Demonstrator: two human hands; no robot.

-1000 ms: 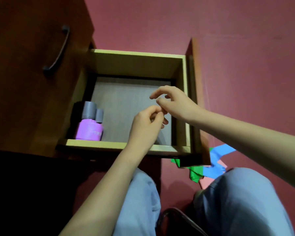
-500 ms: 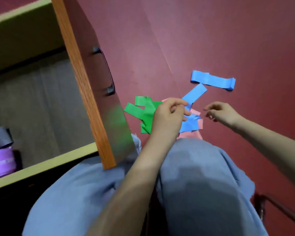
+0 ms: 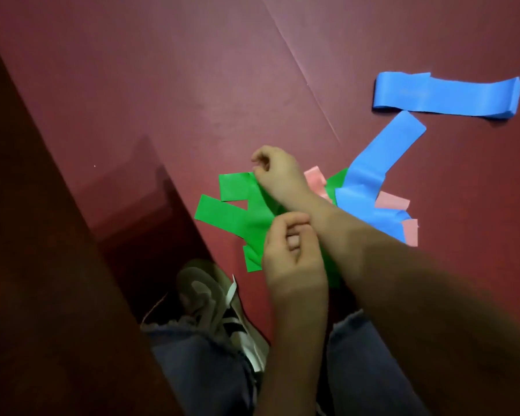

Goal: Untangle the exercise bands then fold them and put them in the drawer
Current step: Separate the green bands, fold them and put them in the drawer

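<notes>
A tangle of exercise bands lies on the red floor. The green band [image 3: 231, 214] spreads out on the left of the heap. A blue band [image 3: 370, 175] crosses its right side, and a pink band [image 3: 392, 201] shows underneath. My right hand [image 3: 278, 174] reaches across from the right and pinches the green band's upper strip. My left hand [image 3: 291, 253] sits just below it, fingers curled round the green band's middle. A second blue band [image 3: 445, 97] lies apart at the upper right, folded flat. The drawer's inside is out of view.
A dark wooden panel [image 3: 42, 235] fills the left side, close to the heap. My shoe [image 3: 210, 298] and jeans-clad knees sit at the bottom, right under the hands. Bare red floor [image 3: 192, 70] stretches beyond the bands.
The view has swung from the open drawer down to the floor. My right hand has crossed left onto the green band, above my left hand.
</notes>
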